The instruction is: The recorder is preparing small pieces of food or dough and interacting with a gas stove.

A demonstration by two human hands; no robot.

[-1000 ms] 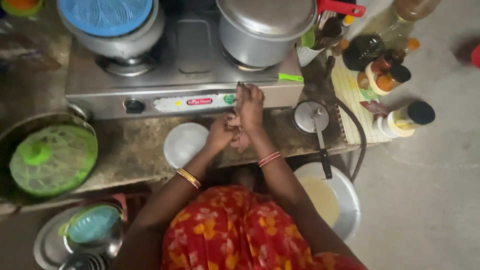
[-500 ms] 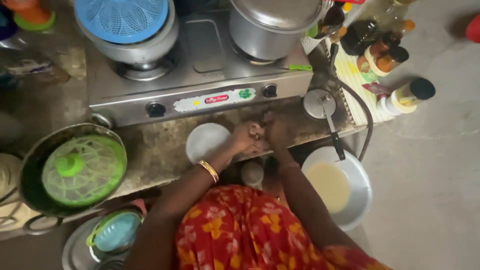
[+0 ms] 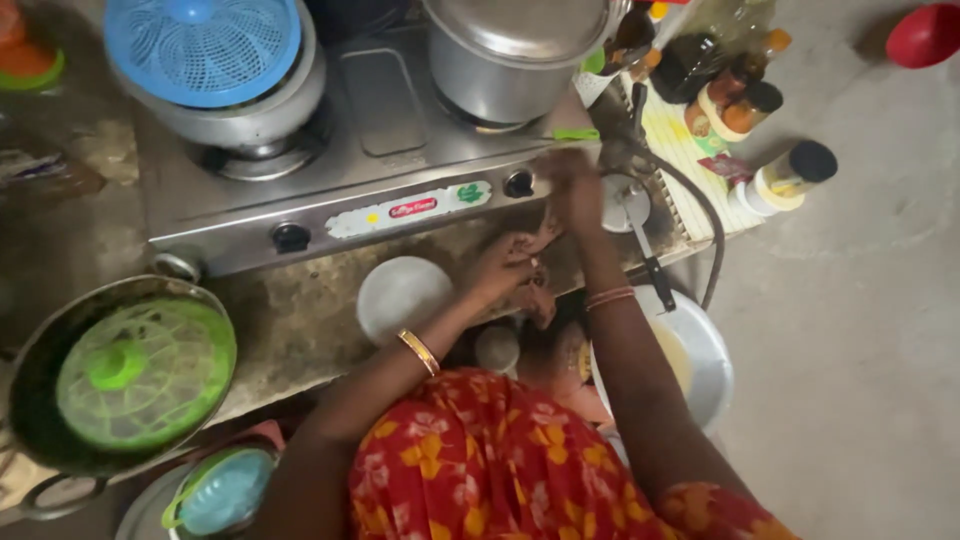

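My right hand (image 3: 568, 182) is stretched out to the front right corner of the steel gas stove (image 3: 385, 120), just right of its right knob (image 3: 518, 183); the hand is blurred and nothing shows in it. Over the stone counter's (image 3: 300, 320) front edge my left hand (image 3: 508, 262) hovers with its fingers loosely apart and nothing in it, its tips touching the right wrist. A round white plate (image 3: 403, 295) lies on the counter just left of that hand. Bangles sit on both wrists.
A steel pot (image 3: 515, 55) and a pot with a blue mesh lid (image 3: 205, 50) stand on the burners. A small ladle with a black handle (image 3: 628, 205) lies at the right, jars and bottles (image 3: 760, 100) beyond it. Below are a white bowl of pale liquid (image 3: 695, 350) and a green mesh cover (image 3: 140, 370).
The hands, joined over the counter edge before, have parted: my right hand has risen to the stove's front corner. The left hand stays by the white plate. The view has shifted.
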